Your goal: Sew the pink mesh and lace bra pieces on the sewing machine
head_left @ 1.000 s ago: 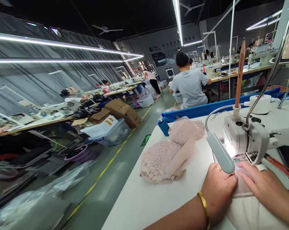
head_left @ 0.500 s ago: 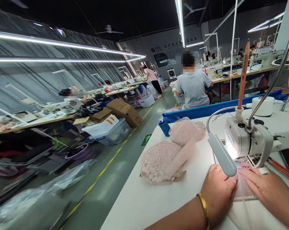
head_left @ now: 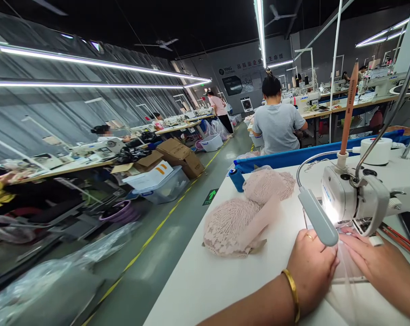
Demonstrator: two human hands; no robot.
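Head view: sheer fabric (head_left: 348, 267) at 5 o'clock, below the sewing machine (head_left: 340, 192), partly covered by both hands. Left hand (head_left: 312, 267) curled, fingertips hidden; can't tell from here if it grips. Right hand (head_left: 378, 265) lies flatter, fingers together on fabric; thumb unseen, grip unclear. Grey lamp (head_left: 318, 217) blocks some of the stitching spot. Lace pieces (head_left: 230, 224) at left hand's 10 o'clock.

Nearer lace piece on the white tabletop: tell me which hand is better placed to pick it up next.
Left, I judge. The left hand lies closer to the nearer lace piece, with white tabletop between them; the right hand sits farther off, beyond the left, by the sewing machine.
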